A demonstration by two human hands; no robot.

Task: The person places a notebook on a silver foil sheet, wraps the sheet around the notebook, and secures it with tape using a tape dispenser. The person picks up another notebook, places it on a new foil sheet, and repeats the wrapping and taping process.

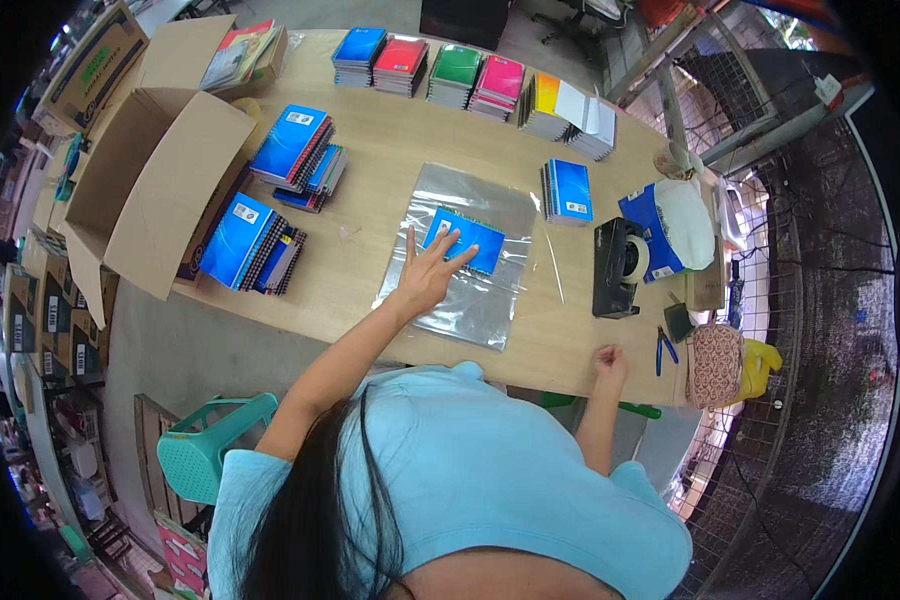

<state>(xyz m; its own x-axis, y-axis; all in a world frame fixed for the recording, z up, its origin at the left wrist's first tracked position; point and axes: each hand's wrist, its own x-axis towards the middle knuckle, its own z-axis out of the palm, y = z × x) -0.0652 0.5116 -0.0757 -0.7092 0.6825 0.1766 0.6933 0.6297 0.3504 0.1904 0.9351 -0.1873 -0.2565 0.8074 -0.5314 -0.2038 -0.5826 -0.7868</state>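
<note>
Blue notebook lies on a clear plastic sheet, approx. mid-table, spiral edge facing away from person. L hand spread wide, resting on its cover w/o gripping. R hand loosely curled nr table's front edge; can't tell if it's got anything. Thin white stick just R of sheet, small notebook pile behind. Further R: black tape dispenser, blue pliers nr R hand. Far L: notebook stacks beside open cardboard box.
</note>
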